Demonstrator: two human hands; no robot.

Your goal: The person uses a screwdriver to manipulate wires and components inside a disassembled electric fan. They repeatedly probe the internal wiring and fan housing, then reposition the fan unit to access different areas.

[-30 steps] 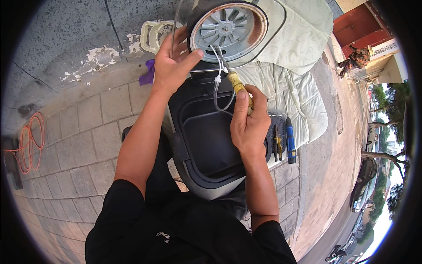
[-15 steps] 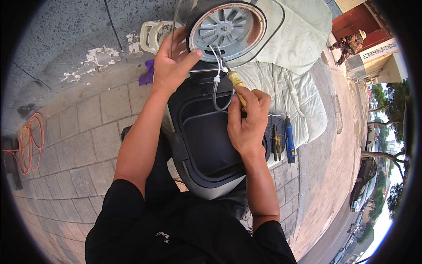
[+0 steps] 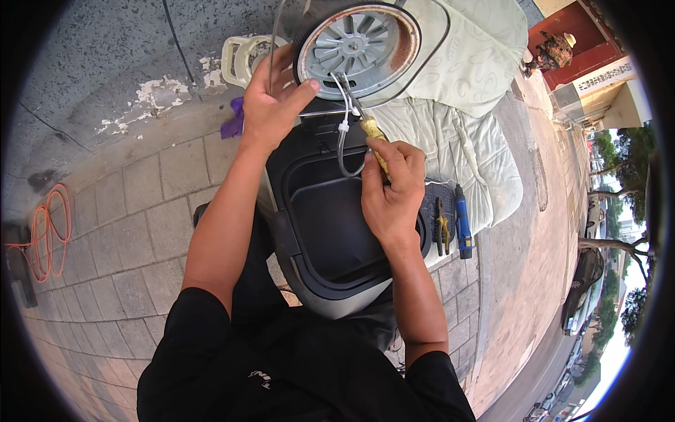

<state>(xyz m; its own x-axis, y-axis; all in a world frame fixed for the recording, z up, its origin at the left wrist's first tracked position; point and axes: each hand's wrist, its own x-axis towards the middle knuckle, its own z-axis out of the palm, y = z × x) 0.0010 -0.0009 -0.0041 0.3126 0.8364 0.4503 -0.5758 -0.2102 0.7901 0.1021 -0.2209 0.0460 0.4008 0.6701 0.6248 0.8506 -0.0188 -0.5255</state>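
Note:
My left hand (image 3: 271, 105) is closed on the edge of a round metal appliance part (image 3: 404, 49), thumb at its lower left rim. The part has a grey vented disc, a slot and brown rust round the inside. My right hand (image 3: 395, 186) grips the yellow handle of a screwdriver (image 3: 373, 129), whose shaft points up at the slot; the tip's exact contact is hard to make out. White wires (image 3: 343, 105) come out of the slot to a connector and run on into a grey cable (image 3: 342, 158) that loops down beside my right fingers.
Below lies an open black tub-like housing (image 3: 337, 225) on my lap. Pliers (image 3: 441, 228) and a blue electric screwdriver (image 3: 463, 221) lie to the right, near a pale quilt (image 3: 485, 155). Leftward are a cream plastic frame (image 3: 235, 63), a purple cloth (image 3: 232, 119) and an orange cable (image 3: 49, 232).
Both hands, the metal part and the screwdriver appear slightly further left, with the grips unchanged. A distant person at the upper right has shifted up and left.

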